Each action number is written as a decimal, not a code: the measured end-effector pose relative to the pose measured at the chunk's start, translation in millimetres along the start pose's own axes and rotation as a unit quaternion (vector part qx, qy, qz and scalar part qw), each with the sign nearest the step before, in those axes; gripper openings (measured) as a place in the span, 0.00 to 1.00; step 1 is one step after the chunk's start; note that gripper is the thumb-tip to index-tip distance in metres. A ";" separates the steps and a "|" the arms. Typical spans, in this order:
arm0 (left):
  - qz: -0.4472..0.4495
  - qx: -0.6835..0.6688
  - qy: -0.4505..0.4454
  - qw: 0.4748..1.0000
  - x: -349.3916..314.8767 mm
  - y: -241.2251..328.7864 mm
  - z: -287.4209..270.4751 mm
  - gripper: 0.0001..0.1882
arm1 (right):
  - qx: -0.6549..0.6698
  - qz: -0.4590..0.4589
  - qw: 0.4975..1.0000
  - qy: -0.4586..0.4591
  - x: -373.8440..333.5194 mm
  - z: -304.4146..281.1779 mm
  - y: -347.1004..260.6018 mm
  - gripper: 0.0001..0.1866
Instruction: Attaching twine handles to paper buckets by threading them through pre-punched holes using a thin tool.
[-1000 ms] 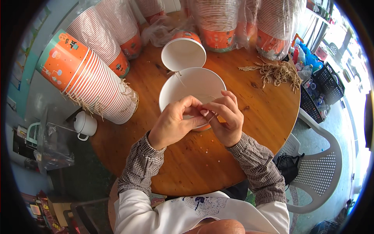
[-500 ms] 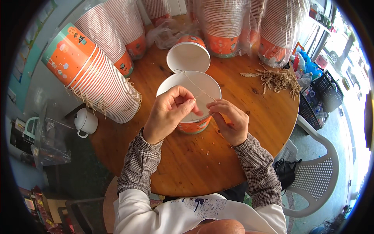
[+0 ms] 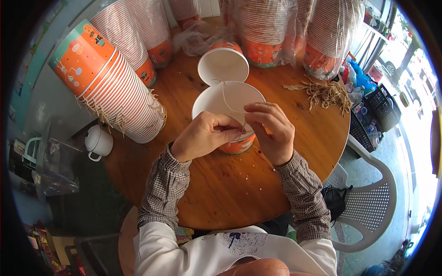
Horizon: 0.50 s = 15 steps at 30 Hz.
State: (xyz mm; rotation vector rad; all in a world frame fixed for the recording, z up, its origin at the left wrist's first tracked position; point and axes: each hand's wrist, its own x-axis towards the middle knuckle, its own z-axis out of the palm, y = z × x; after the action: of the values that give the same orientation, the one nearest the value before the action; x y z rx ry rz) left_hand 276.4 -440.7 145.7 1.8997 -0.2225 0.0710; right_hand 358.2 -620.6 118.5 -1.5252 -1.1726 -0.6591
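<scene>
An orange paper bucket with a white inside [image 3: 207, 102] stands upright on the round wooden table [image 3: 221, 198], its open top facing me. A thin beige string [image 3: 225, 97] runs from its far rim across the opening to my fingers at the near rim. With thumb and fingertips closed together, my left hand [image 3: 205, 136] pinches the string by the near edge. My right hand [image 3: 275, 133] is just to the right, thumb and fingers bent in on the string too. The fingers hide the string's end and part of the rim.
Behind lies a second paper bucket [image 3: 224, 68] on its side. A leaning stack of nested buckets [image 3: 124, 99] with strings is at left; plastic-wrapped stacks [image 3: 262, 32] line the back. Loose strings [image 3: 324, 95] lie at right. A white enamel pot [image 3: 99, 141] sits left, a plastic chair [image 3: 368, 202] right.
Both hands have shifted slightly; the left has moved right and down, closer to the right hand. The bucket has moved a little right, and the string now bends differently across its opening.
</scene>
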 end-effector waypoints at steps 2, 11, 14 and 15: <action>-0.003 -0.048 -0.020 0.999 1.0 1.2 -4.1 0.07 | 0.013 0.015 1.000 -0.023 3.3 1.3 4.2 0.10; -0.020 -0.071 0.041 0.996 -5.0 2.4 -19.0 0.10 | 0.156 0.134 0.977 -0.054 -0.8 -2.4 4.0 0.11; 0.010 -0.046 0.043 0.998 -6.0 -3.5 -19.9 0.10 | 0.159 0.138 0.977 -0.041 -12.9 9.0 9.9 0.11; 0.013 -0.048 0.034 0.998 -6.7 -4.8 -20.5 0.10 | 0.146 0.132 0.980 -0.036 -14.9 11.2 10.2 0.11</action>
State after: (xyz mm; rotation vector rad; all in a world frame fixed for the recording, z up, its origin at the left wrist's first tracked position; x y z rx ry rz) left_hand 271.9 -419.0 147.0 1.7951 -0.2016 0.1403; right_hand 360.3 -614.7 98.2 -1.4286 -1.0432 -0.2431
